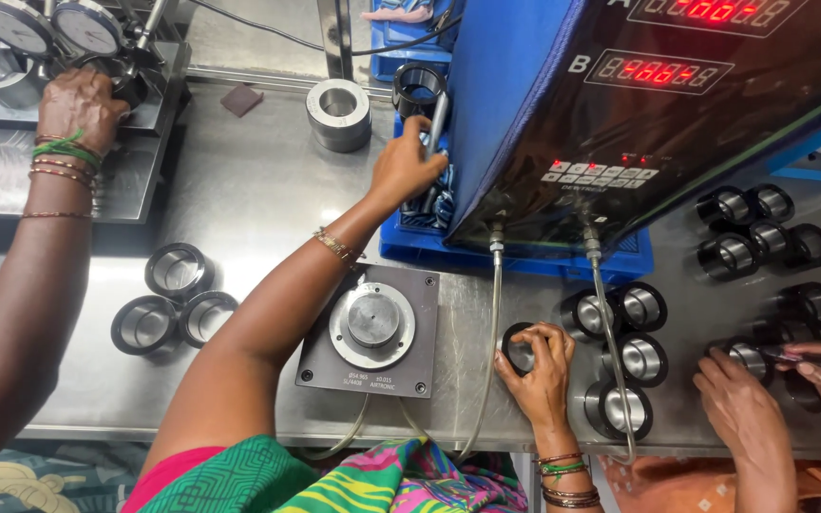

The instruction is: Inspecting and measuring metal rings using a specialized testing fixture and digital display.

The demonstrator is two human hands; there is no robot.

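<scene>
My left hand (78,104) is at the far left, fingers closed over a dark ring (131,87) that sits on the gauge fixture (11,171) under two round dial gauges (49,27). My right hand (542,369) is near the table's front edge, its fingers curled around a black metal ring (517,347) lying on the steel table (249,180). Both of my wrists carry green and red bangles.
A co-worker's arm with a gold bracelet reaches across the middle to a metal rod (434,128) by a blue tray (525,256). A grey plate with a round plug (372,321) lies centre. Black rings lie at left (175,271) and right (639,356). Another person's hands (743,404) hold a marker.
</scene>
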